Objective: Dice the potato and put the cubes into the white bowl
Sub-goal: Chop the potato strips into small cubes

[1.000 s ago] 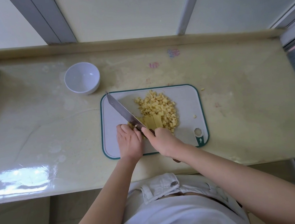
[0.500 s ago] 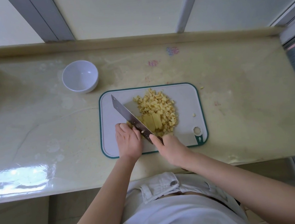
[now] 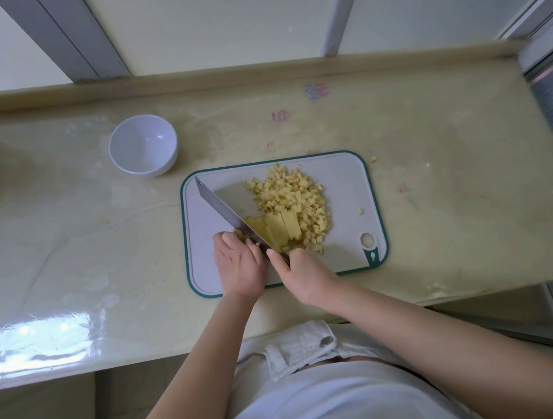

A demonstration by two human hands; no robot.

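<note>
Few strips left to cut, by the look of it: potato at the near middle of the board, touching the heap of cubes spread toward the far edge. Right hand wrapped round the handle of the knife, handle itself hidden, blade slanting from near middle toward the far left corner and down on the potato. Left hand with fingers curled on the potato's end just left of the blade, close against the steel. Keep those fingertips tucked behind the knuckles and use the knuckles as a fence. Cut straight down, right through to the board. Step back by one even width each stroke, to match the heap. Hold the strips bunched, probably slick with starch and apt to slide apart. Near the last stub, lay it flat rather than chase it upright. Leave the bowl, empty on the counter beyond the board's far left corner, for the transfer. Gather then the stray bit by the board's right edge as well.
</note>
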